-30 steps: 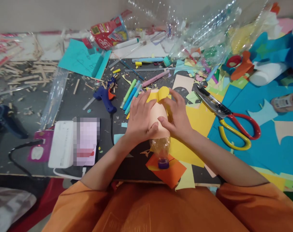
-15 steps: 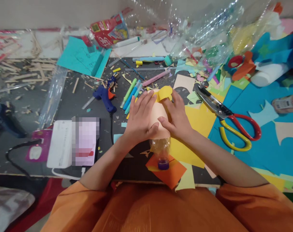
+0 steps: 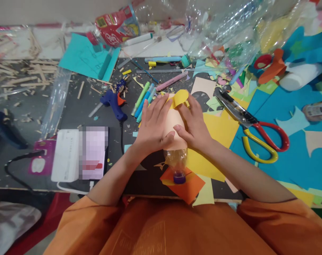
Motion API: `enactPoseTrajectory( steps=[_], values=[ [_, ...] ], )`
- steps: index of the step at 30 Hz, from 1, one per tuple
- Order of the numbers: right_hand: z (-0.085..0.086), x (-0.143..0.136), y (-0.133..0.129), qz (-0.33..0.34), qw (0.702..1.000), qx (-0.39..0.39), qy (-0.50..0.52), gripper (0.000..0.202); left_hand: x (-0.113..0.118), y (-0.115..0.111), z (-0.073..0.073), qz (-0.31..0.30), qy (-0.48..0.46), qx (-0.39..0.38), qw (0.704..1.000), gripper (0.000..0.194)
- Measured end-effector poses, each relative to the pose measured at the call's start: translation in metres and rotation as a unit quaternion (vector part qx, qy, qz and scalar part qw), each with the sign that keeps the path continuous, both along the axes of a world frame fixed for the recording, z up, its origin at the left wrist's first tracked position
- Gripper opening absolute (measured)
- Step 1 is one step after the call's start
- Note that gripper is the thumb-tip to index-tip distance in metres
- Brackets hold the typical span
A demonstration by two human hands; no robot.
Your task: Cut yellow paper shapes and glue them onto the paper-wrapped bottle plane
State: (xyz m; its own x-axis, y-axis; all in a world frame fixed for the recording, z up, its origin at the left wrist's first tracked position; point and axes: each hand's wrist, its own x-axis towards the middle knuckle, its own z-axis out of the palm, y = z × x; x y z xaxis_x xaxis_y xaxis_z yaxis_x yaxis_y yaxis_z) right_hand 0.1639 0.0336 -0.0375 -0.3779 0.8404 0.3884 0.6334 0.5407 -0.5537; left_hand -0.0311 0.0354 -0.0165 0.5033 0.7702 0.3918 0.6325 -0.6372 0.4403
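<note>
A plastic bottle [image 3: 176,159] lies on the table with its purple cap [image 3: 179,177] toward me. Pale peach paper [image 3: 174,122] wraps its body, and a curled yellow paper piece [image 3: 181,97] sits at the far end. My left hand [image 3: 155,122] presses along the left side of the wrapped bottle, fingers pointing away. On the other side my right hand [image 3: 194,122] grips it, thumb over the peach paper and fingers by the yellow piece. The cap end rests over an orange paper square [image 3: 191,191]. The undersides of both hands are hidden.
Large scissors [image 3: 252,125] lie to the right on yellow and blue paper [image 3: 267,170]. Left are a blue glue gun [image 3: 113,104], several markers [image 3: 140,101], a phone [image 3: 93,154] and a white power bank [image 3: 65,156]. Clear bottles [image 3: 224,28] and a red-labelled bottle [image 3: 117,28] lie at the back.
Both hands keep their hold on the wrapped bottle, with little visible movement. The view has shifted slightly, so the things at the back sit a bit higher.
</note>
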Motion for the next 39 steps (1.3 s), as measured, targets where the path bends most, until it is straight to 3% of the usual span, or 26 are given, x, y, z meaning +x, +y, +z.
enactPoseTrajectory(
  steps=[39],
  values=[
    [0.0029,-0.0006,-0.0025,-0.004,1.000,-0.017,0.021,0.056,-0.0010,-0.0027,-0.0024,-0.012,0.014,-0.036,0.999,0.074]
  ],
)
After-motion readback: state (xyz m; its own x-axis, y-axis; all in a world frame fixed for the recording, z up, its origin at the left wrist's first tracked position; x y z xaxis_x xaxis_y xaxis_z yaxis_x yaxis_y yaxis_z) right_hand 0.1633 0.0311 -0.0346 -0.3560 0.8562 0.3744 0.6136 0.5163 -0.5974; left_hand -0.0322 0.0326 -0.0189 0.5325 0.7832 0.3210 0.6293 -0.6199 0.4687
